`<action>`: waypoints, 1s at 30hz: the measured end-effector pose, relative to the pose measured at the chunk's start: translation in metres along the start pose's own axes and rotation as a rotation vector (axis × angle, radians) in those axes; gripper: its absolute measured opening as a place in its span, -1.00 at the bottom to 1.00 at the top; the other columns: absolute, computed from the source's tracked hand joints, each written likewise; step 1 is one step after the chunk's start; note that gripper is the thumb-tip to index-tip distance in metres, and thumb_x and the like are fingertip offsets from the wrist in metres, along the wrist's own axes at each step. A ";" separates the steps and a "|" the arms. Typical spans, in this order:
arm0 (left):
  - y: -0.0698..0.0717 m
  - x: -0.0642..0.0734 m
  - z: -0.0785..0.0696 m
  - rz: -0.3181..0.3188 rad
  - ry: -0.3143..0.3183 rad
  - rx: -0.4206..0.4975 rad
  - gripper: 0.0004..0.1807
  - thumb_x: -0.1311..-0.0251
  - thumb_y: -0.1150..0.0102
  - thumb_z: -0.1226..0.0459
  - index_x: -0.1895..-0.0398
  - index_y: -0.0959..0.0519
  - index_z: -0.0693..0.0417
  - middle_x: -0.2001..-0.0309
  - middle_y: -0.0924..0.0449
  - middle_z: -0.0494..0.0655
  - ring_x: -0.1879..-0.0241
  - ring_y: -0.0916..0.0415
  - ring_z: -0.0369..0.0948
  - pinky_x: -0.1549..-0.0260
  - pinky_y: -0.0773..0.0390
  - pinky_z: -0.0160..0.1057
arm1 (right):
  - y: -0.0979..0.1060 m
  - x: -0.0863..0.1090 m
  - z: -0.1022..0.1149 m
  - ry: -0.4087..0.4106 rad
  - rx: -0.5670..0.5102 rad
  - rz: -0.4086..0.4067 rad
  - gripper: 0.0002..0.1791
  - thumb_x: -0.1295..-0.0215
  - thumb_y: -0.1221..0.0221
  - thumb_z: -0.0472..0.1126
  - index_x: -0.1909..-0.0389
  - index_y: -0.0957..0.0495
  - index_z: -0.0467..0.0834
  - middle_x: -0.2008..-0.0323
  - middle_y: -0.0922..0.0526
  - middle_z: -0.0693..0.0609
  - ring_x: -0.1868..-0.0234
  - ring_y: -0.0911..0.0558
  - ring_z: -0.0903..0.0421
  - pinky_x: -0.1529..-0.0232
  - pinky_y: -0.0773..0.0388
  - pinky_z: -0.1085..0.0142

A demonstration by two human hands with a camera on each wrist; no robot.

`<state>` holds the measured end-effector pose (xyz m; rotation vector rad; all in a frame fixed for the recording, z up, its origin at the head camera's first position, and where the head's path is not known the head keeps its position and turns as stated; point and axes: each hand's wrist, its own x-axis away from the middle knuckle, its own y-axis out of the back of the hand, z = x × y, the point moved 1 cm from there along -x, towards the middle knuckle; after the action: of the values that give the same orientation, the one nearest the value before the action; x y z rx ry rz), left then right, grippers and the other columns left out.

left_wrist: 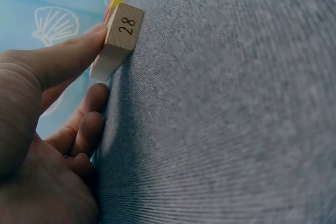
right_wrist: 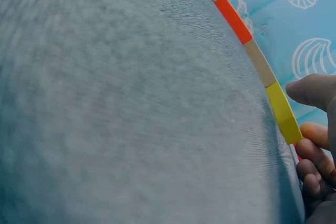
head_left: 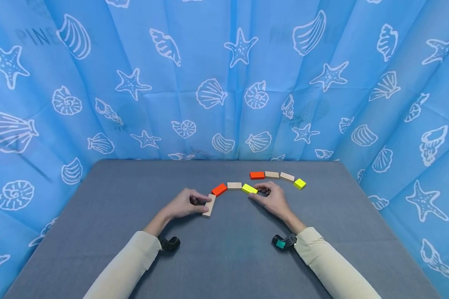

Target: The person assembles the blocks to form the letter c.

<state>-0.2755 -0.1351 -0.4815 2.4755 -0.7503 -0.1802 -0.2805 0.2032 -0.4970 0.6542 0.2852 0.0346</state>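
Observation:
My left hand (head_left: 182, 203) holds a plain wooden block (head_left: 207, 214), thumb and index finger at it, on the grey table. The number 28 shows on the end of that block (left_wrist: 126, 27) in the left wrist view. An arc runs on from it: an orange-red block (head_left: 219, 189), another wooden block (head_left: 234, 186) and a yellow block (head_left: 248, 188). Beside the yellow one is my right hand (head_left: 274, 200), fingers loosely bent. From the right wrist view, its index fingertip is at the end of the yellow block (right_wrist: 283, 111), while the thumb is apart from it.
Behind the right hand lies a second curved row: an orange-red block (head_left: 257, 175), two wooden blocks (head_left: 272, 175) and a yellow block (head_left: 299, 183). A blue curtain (head_left: 194, 74) with shells and starfish hangs along the back and sides of the table (head_left: 232, 257).

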 end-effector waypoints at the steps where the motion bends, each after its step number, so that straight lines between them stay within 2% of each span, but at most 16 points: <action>1: 0.000 0.000 0.001 -0.002 0.001 -0.006 -0.63 -0.23 -0.43 0.20 -0.10 -0.73 0.04 0.30 -0.57 -0.12 0.37 -0.28 -0.13 0.37 -0.28 -0.22 | 0.001 0.000 0.000 0.007 -0.013 0.002 -0.60 -0.18 -0.48 -0.15 0.01 -0.70 -0.23 0.12 -0.65 -0.10 0.13 -0.58 0.00 0.04 -0.49 0.15; 6: -0.001 -0.002 0.002 -0.011 0.009 -0.030 -0.63 -0.21 -0.46 0.20 -0.10 -0.74 0.00 0.33 -0.57 -0.15 0.38 -0.29 -0.14 0.39 -0.28 -0.22 | 0.007 -0.007 -0.001 0.021 -0.085 -0.026 -0.63 -0.24 -0.42 -0.24 -0.02 -0.67 -0.32 0.13 -0.67 -0.17 0.16 -0.61 -0.04 0.13 -0.52 0.31; 8: -0.001 -0.003 0.002 -0.011 0.009 -0.031 -0.63 -0.20 -0.46 0.19 -0.09 -0.74 -0.01 0.34 -0.57 -0.14 0.39 -0.30 -0.14 0.39 -0.28 -0.22 | 0.011 -0.012 -0.001 0.018 -0.090 -0.049 -0.65 -0.27 -0.38 -0.27 -0.03 -0.66 -0.34 0.13 -0.66 -0.20 0.15 -0.61 -0.06 0.14 -0.51 0.31; 11: -0.002 -0.004 0.003 -0.013 0.009 -0.028 -0.63 -0.19 -0.47 0.20 -0.08 -0.74 -0.01 0.35 -0.57 -0.14 0.40 -0.29 -0.14 0.40 -0.28 -0.24 | 0.017 -0.023 -0.001 0.025 -0.055 -0.063 -0.66 -0.30 -0.36 -0.30 -0.05 -0.65 -0.35 0.11 -0.63 -0.23 0.11 -0.60 -0.10 0.08 -0.55 0.19; 14: -0.002 -0.003 0.003 -0.017 0.014 -0.025 -0.63 -0.18 -0.47 0.21 -0.08 -0.74 0.00 0.35 -0.57 -0.14 0.40 -0.28 -0.15 0.40 -0.28 -0.24 | 0.023 -0.036 -0.002 0.040 0.024 -0.048 -0.64 -0.31 -0.35 -0.31 -0.08 -0.64 -0.36 0.08 -0.60 -0.25 0.06 -0.57 -0.15 -0.01 -0.52 0.01; 18: -0.002 -0.003 0.003 -0.019 0.027 -0.020 -0.63 -0.18 -0.47 0.22 -0.08 -0.74 0.00 0.28 -0.60 -0.15 0.38 -0.29 -0.14 0.38 -0.29 -0.23 | 0.027 -0.053 -0.005 0.054 0.171 0.007 -0.60 -0.28 -0.38 -0.31 -0.12 -0.64 -0.33 -0.01 -0.62 -0.26 -0.09 -0.47 -0.22 -0.17 -0.30 -0.13; 21: -0.003 -0.002 0.002 -0.015 0.035 -0.009 -0.63 -0.18 -0.48 0.21 -0.08 -0.74 0.00 0.25 -0.62 -0.15 0.37 -0.30 -0.14 0.38 -0.30 -0.23 | 0.027 -0.062 -0.006 0.056 0.271 0.057 -0.55 -0.26 -0.40 -0.28 -0.16 -0.63 -0.29 -0.09 -0.62 -0.24 -0.21 -0.36 -0.24 -0.17 -0.15 -0.18; 25: -0.002 -0.002 0.002 -0.007 0.041 0.006 -0.62 -0.18 -0.47 0.21 -0.09 -0.74 0.01 0.28 -0.60 -0.14 0.39 -0.30 -0.14 0.41 -0.29 -0.23 | 0.021 -0.068 -0.006 0.044 0.377 0.111 -0.56 -0.30 -0.38 -0.21 -0.17 -0.64 -0.24 -0.14 -0.58 -0.22 -0.29 -0.26 -0.27 -0.12 -0.06 -0.22; 30: -0.001 -0.002 0.003 -0.010 0.043 0.011 -0.62 -0.18 -0.48 0.21 -0.09 -0.74 0.01 0.28 -0.59 -0.13 0.38 -0.30 -0.13 0.41 -0.29 -0.22 | 0.013 -0.070 -0.004 0.027 0.426 0.100 -0.61 -0.34 -0.35 -0.18 -0.13 -0.67 -0.23 -0.10 -0.59 -0.20 -0.27 -0.27 -0.24 -0.11 -0.02 -0.22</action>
<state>-0.2776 -0.1350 -0.4843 2.4854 -0.7227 -0.1262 -0.3483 0.2072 -0.4744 1.0913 0.2880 0.0803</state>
